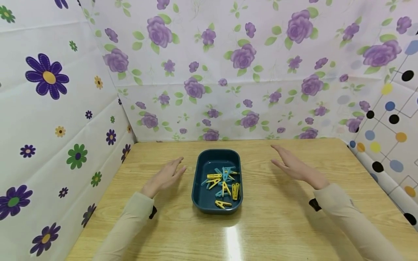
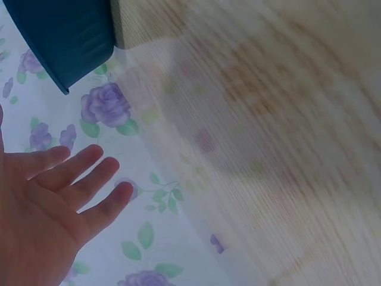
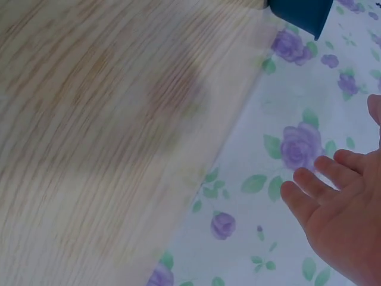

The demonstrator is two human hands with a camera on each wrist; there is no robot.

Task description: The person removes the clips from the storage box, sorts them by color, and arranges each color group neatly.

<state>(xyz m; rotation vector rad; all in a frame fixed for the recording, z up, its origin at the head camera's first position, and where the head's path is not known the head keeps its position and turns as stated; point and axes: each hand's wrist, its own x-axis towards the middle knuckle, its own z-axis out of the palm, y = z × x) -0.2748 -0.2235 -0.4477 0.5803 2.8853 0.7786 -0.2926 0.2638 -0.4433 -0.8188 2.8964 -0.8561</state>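
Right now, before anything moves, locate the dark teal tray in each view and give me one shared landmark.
Head: the tray sits just below the picture's centre, holding clothespins.
Left wrist: the tray is at upper left, cut off by the top edge.
Right wrist: the tray is at the top edge, right of centre.
Shared landmark: the cloth with purple roses.

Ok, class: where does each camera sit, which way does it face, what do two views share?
Head: worn on the head, facing forward and down at table, tray, pegs and flowered cloth; sleeves, left hand and right hand show.
Left wrist: worn there, facing past the left hand toward table and flowered cloth; that hand shows.
Right wrist: worn there, likewise, showing the right hand.
Both wrist views share part of the tray.
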